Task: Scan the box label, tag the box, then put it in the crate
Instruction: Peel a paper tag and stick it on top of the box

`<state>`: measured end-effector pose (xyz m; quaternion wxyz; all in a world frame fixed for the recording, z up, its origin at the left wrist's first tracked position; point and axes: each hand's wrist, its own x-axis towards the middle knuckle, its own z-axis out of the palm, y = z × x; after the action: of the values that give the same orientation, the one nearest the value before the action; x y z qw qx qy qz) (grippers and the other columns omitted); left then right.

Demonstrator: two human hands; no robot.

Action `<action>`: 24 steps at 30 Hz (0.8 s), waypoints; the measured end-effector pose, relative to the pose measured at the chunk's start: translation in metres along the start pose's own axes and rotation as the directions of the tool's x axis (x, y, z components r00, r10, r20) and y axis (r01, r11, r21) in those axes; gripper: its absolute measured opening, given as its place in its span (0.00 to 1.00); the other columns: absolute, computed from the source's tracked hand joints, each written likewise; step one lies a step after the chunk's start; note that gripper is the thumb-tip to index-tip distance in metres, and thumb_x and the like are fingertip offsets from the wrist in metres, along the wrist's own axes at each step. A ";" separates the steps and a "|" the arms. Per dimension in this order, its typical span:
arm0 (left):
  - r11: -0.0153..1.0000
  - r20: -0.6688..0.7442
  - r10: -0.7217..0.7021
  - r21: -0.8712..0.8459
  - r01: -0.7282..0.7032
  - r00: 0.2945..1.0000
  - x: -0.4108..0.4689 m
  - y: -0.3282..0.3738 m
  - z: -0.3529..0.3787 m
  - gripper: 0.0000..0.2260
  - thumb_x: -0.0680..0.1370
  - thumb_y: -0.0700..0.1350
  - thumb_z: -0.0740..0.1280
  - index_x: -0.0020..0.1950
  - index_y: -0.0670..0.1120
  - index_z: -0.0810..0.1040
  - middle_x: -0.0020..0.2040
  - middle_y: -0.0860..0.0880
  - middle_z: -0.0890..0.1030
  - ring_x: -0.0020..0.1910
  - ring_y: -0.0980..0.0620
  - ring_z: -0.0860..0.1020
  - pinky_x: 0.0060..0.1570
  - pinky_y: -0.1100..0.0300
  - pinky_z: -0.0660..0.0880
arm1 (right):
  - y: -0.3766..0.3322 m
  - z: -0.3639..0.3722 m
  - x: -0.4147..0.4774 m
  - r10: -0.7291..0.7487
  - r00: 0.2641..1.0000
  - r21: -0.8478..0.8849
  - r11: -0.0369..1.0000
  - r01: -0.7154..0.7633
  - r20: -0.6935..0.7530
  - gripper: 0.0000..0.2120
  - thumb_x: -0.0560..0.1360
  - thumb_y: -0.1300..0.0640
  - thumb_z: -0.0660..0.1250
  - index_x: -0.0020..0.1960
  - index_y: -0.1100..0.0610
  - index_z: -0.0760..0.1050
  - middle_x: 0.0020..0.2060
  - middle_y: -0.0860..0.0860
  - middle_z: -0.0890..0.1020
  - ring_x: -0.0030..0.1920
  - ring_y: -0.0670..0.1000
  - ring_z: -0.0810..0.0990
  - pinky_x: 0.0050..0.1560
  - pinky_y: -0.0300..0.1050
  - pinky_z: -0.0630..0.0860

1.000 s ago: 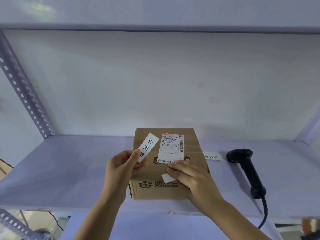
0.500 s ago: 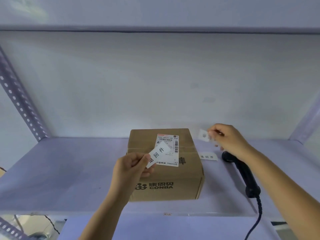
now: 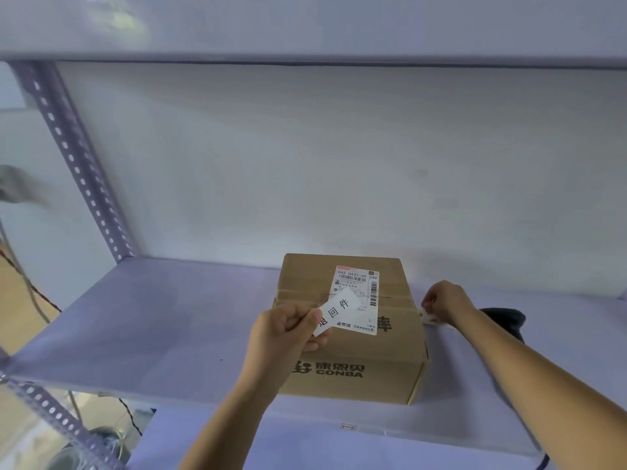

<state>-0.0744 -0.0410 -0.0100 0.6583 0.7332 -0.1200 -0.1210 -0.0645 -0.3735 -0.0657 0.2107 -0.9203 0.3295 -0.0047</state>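
A brown cardboard box (image 3: 353, 354) printed CONBA sits on the shelf (image 3: 169, 334), a white shipping label (image 3: 361, 290) stuck on its top. My left hand (image 3: 288, 334) pinches a white tag sticker (image 3: 339, 308) with black characters and holds it just above the box top, over the label's lower left. My right hand (image 3: 444, 301) is down at the shelf right of the box, fingers closed on a small white scrap of backing paper (image 3: 428, 315) at a strip of white tags. The black scanner (image 3: 509, 322) lies behind my right forearm, mostly hidden.
The shelf has a grey back wall and a perforated metal upright (image 3: 78, 164) at the left. Another shelf board runs overhead. Cables (image 3: 129, 415) and floor clutter show below the front left corner. No crate is visible.
My right hand has dropped from above the scanner to the shelf beside the box with the paper scrap. My left hand keeps the tag over the box top.
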 end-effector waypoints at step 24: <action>0.998 0.261 0.018 -0.061 -0.002 0.965 -0.009 0.027 0.006 0.10 0.80 0.41 0.66 0.41 0.41 0.84 0.30 0.49 0.82 0.30 0.54 0.80 0.32 0.67 0.77 | -0.081 0.002 -0.189 -0.808 0.312 -0.152 0.436 0.887 -0.501 0.11 0.76 0.62 0.69 0.57 0.61 0.82 0.52 0.54 0.83 0.56 0.53 0.79 0.60 0.42 0.73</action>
<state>-0.0856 -0.0460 0.0164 0.6593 0.6898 -0.2057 -0.2171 -0.1633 -0.2016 -0.0113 0.1514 -0.8980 -0.1632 -0.3796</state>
